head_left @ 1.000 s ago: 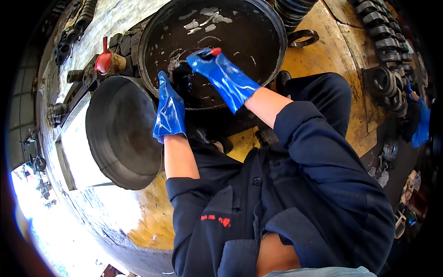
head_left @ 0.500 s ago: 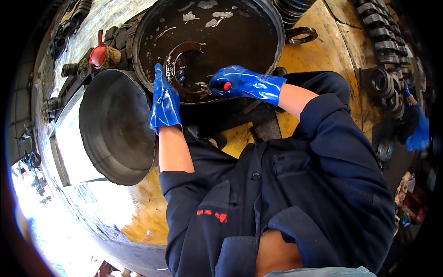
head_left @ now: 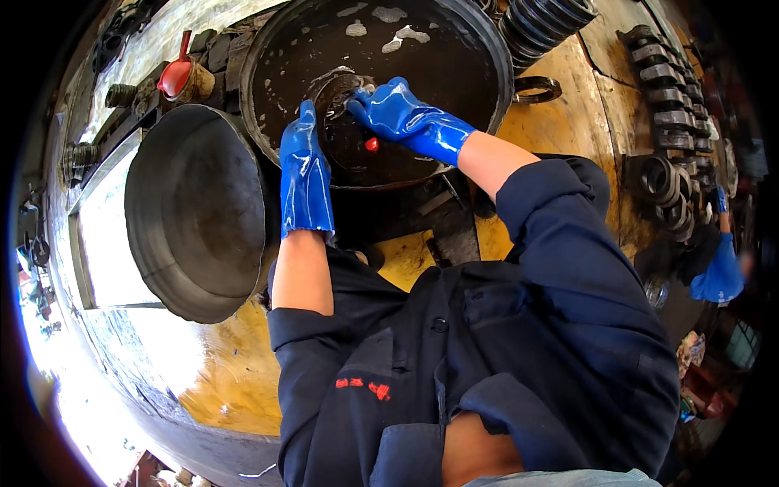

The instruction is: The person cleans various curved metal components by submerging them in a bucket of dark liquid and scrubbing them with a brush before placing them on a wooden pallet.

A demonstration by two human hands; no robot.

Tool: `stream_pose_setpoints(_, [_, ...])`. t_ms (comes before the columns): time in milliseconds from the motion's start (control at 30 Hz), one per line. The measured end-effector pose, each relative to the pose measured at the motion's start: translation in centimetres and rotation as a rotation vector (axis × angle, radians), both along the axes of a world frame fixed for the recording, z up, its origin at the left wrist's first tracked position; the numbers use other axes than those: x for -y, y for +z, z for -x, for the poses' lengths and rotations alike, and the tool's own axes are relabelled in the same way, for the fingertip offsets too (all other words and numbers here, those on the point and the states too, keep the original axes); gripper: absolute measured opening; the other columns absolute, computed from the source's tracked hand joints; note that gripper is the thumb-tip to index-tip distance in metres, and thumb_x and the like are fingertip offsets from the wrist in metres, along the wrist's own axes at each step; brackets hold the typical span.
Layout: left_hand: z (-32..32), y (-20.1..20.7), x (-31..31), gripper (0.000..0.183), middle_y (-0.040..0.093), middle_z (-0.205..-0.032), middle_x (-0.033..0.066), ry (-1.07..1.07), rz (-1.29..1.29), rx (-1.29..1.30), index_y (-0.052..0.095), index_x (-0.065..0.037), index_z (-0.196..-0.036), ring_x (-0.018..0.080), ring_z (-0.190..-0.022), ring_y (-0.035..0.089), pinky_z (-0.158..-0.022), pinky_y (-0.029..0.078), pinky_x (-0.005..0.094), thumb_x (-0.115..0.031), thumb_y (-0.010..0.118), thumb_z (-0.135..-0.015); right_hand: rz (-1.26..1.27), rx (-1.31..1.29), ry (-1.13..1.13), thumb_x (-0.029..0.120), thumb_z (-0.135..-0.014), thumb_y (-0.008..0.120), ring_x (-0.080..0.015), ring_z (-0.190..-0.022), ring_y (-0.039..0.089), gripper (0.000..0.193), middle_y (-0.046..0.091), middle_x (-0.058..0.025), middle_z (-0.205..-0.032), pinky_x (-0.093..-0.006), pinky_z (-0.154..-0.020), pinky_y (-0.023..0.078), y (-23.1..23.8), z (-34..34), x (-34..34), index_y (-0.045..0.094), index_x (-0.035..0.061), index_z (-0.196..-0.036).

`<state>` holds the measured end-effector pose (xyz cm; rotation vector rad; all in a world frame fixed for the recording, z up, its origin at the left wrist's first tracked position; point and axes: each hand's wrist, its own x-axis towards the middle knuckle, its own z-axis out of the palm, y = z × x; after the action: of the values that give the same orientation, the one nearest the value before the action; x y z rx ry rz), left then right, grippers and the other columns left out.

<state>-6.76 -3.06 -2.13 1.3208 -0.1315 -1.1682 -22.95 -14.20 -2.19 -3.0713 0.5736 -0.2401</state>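
A wide round metal basin holds dark liquid with patches of pale foam. Partly in this liquid is a dark metal ring. My left hand, in a long blue rubber glove, grips the ring's near left side; its thumb points up and the other fingers are mostly hidden. My right hand, gloved alike, is closed around a tool with a red handle end and presses at the ring's far right part. The tool's head is mostly covered by the glove, so its kind cannot be made out.
A second dark basin leans at the left. Behind it, a red scoop sits on a small tub. Stacked rings, a loose ring and a row of metal parts lie right. A co-worker's blue garment shows far right.
My right hand has moved up and left, from the ring's near right side to its far part, with the red-ended tool. The ring has tilted or turned and sits differently in my left hand.
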Motion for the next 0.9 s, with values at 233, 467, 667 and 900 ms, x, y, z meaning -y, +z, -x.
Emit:
stream_pose_setpoints(233, [-0.4, -0.9, -0.1, 0.043, 0.072, -0.105, 0.0104, -0.004, -0.067, 0.104, 0.068, 0.002, -0.116, 0.0222, -0.086, 0.067, -0.082, 0.057, 0.0382, -0.038, 0.065, -0.102, -0.597, -0.45, -0.558, 0.04, -0.09, 0.067, -0.0301, -0.104, 0.074, 0.043, 0.077, -0.0129, -0.108, -0.041, -0.09, 0.056, 1.2, -1.8, -0.2, 0.073, 0.0098, -0.12])
stream_pose_setpoints(467, [-2.1, -2.8, -0.8, 0.059, 0.064, -0.075, 0.008, -0.017, -0.193, 0.39, 0.07, 0.005, -0.095, 0.0184, -0.065, 0.055, -0.065, 0.048, 0.0369, -0.053, 0.064, -0.098, -1.371, -0.082, -0.6, 0.041, -0.089, 0.071, -0.018, -0.073, 0.071, 0.04, 0.076, -0.0095, -0.087, -0.0338, -0.068, 0.053, 3.5, 0.9, -1.8, 0.077, 0.0048, -0.107])
stream_pose_setpoints(667, [-1.9, -1.5, -1.4, 0.065, 0.068, -0.083, 0.0148, -0.055, -0.307, 0.581, 0.071, 0.008, -0.104, 0.0243, -0.072, 0.059, -0.073, 0.05, 0.0399, -0.056, 0.063, -0.097, -1.714, 0.129, -0.812, 0.033, -0.093, 0.073, -0.0179, -0.066, 0.07, 0.031, 0.075, -0.011, -0.085, -0.0312, -0.058, 0.052, 0.4, -1.0, -2.6, 0.075, 0.0057, -0.109])
stream_pose_setpoints(900, [-2.9, -2.7, -1.6, 0.063, 0.071, -0.102, 0.0124, -0.018, -0.39, 0.636, 0.071, 0.007, -0.114, 0.0233, -0.086, 0.06, -0.084, 0.05, 0.0388, -0.054, 0.066, -0.097, -1.742, 0.612, -0.59, 0.021, -0.098, 0.069, -0.0173, -0.071, 0.07, 0.02, 0.074, -0.0103, -0.09, -0.0313, -0.063, 0.058, -1.2, -2.2, -1.0, 0.076, 0.0076, -0.112])
